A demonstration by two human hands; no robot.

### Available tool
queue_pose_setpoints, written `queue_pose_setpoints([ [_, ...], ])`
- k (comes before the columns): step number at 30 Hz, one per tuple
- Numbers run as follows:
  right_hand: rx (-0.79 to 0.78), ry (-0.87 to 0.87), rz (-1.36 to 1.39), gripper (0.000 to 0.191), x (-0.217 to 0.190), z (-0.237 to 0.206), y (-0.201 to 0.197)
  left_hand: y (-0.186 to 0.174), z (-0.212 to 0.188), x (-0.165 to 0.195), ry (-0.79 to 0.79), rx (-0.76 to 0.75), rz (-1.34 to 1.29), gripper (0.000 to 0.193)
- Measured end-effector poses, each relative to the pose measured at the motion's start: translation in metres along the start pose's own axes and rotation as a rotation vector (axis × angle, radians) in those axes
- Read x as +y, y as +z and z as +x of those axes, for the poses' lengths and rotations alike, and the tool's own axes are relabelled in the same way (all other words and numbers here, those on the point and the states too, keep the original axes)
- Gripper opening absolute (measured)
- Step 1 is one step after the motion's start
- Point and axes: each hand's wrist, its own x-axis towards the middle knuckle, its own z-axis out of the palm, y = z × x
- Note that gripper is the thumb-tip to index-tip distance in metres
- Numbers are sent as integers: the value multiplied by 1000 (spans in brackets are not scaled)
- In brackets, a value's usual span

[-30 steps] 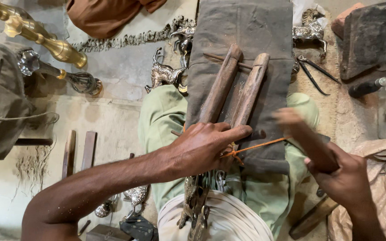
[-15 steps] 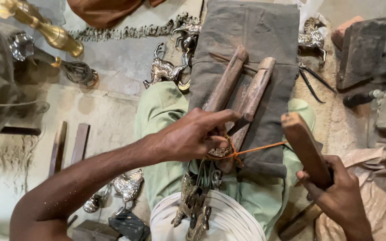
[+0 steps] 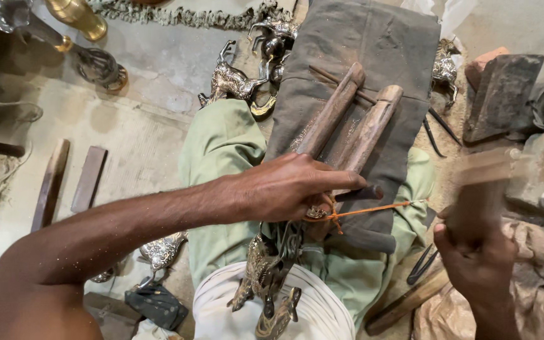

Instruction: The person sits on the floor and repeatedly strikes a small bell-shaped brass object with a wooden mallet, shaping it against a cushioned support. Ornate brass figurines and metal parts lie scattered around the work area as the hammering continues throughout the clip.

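Observation:
My left hand (image 3: 291, 186) reaches across my lap and is closed on a short dark metal punch (image 3: 363, 192), its tip pointing right over a brass figure (image 3: 269, 277) that lies on my green-trousered legs. An orange string (image 3: 373, 209) runs from under that hand to the right. My right hand (image 3: 476, 252) grips a wooden block mallet (image 3: 486, 167), blurred with motion, held up to the right of the punch and apart from it. Two wooden sticks (image 3: 332, 110) lie side by side on a grey cloth (image 3: 373, 44) over my legs.
Brass animal figures (image 3: 231, 79) stand on the floor at the top. A brass vase (image 3: 80, 16) is at top left. Two wooden strips (image 3: 51, 182) lie at left. A dark stone slab (image 3: 502, 94) and black tongs (image 3: 439, 126) are at right.
My right hand has swung the wooden mallet away from the punch, out to the right and up. My left hand has stayed on the punch and brass piece.

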Motion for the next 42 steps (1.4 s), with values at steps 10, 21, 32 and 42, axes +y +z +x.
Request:
queue_pose_setpoints([
  [10,115,-384,-103,31,-13,15,1,-5,0,1,-4,-11,-28,51],
  [21,156,-96,605,43,-34,15,-3,-3,-2,-2,14,-6,-48,59],
  [32,143,-425,-138,29,-39,17,-6,-6,-3,-6,32,-5,-47,52],
  [42,137,-292,74,28,-24,10,-7,-5,-4,-16,95,21,-76,52],
])
